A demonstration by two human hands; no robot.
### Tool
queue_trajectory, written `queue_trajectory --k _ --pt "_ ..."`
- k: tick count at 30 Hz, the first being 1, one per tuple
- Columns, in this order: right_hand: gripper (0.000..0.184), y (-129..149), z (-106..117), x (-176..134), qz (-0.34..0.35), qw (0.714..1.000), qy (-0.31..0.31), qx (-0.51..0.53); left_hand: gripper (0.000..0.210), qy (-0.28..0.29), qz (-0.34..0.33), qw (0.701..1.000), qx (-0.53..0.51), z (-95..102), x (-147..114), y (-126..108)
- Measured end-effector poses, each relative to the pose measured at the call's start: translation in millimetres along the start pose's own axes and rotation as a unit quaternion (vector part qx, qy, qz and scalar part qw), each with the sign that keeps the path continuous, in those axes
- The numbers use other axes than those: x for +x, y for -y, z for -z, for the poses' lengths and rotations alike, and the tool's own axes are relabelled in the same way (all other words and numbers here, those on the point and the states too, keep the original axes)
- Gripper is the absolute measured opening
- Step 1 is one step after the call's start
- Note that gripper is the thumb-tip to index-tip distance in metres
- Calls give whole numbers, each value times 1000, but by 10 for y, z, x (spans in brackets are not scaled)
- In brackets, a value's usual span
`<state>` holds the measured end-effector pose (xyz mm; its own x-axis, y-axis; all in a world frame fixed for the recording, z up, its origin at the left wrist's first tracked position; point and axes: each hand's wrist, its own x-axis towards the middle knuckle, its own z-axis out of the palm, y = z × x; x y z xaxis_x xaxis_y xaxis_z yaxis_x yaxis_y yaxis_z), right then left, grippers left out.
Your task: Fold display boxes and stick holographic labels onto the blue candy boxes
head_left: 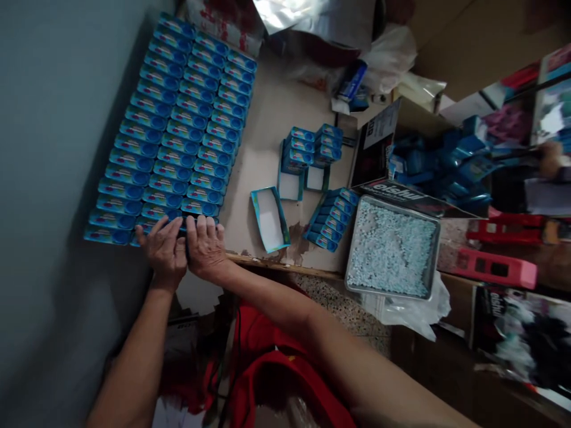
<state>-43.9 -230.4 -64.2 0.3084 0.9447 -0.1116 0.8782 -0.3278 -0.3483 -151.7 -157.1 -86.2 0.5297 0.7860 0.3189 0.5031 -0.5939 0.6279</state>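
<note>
Head view. Left hand [164, 248] and right hand [204, 245] lie side by side, fingers flat on the near edge of a large block of blue boxes [178, 125] ranked in rows beside the wall. An open box tray [270, 219] lies nearby; a metal tin of pale pellets [392, 248] stands further right.

Just above the metal tray of pale pellets [392, 249] I can make out white letters, roughly "eishun", on the flap of a dark carton [404, 196]. The print on my small blue boxes [178, 119] is too small to read.
</note>
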Motion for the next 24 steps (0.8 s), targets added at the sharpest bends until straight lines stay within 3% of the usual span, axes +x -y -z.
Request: queue_trajectory --k 4,7,10,13,16,19,22,24 --pt "87 -92 183 -30 46 999 20 19 45 -22 27 998 -46 79 91 -120" --pt "85 -375 537 -287 94 995 -10 43 45 -39 96 990 -95 195 170 -255" --pt "80 -934 1006 -615 121 984 -113 65 46 -91 163 976 -109 258 219 -374" --pt "87 -1773 1425 -758 97 973 -204 55 47 -144 118 982 -28 109 233 -578" --pt "94 -2700 1625 -607 39 973 -225 12 37 -95 11 995 28 -392 275 -988" --pt "89 -3433 1621 -313 14 980 -195 -21 23 48 -68 997 -2 -1178 426 -1518" --pt "88 -3838 1590 -89 2 989 -145 -37 30 149 -102 983 -23 -1955 674 -1964" --pt "89 -3952 1612 -11 1 992 -120 -41 38 173 -83 981 -28 -2344 850 -2153"
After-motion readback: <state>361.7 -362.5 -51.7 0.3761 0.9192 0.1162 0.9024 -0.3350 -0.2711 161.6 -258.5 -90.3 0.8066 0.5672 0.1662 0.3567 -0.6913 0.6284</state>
